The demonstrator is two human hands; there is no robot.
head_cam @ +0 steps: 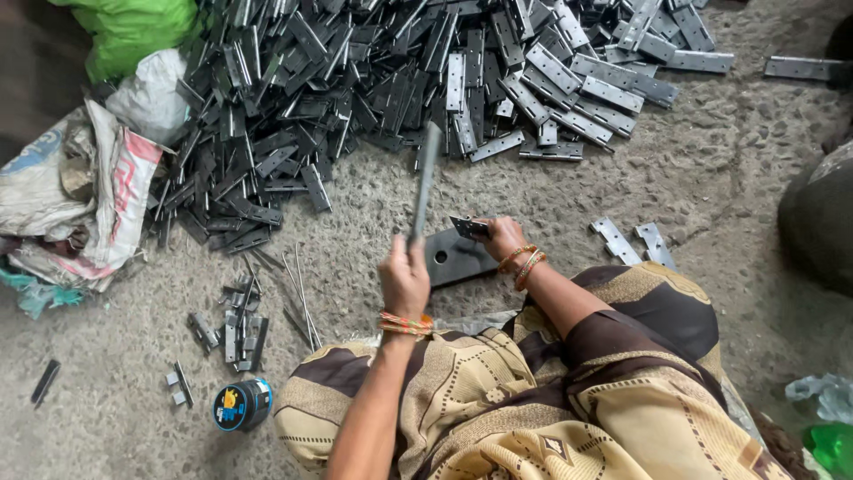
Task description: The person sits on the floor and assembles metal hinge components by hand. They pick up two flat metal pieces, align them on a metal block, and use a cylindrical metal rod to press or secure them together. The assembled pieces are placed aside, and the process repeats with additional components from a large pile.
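My left hand (404, 277) grips a long flat metal bar (426, 173) and holds it raised, pointing away from me. My right hand (503, 238) pinches a small metal hinge (468, 228) and rests it on a dark steel block with a hole (455, 258) lying on the concrete floor. Both wrists wear bangles. My knees, under brown patterned cloth, sit just below the block.
A large heap of grey metal hinges (400, 80) covers the floor ahead. Two loose hinges (635, 242) lie to the right, with thin rods (302, 298) and small parts (235, 324) to the left. Beside them are a round tin (242, 404), sacks (80, 196) and a green bag (133, 27).
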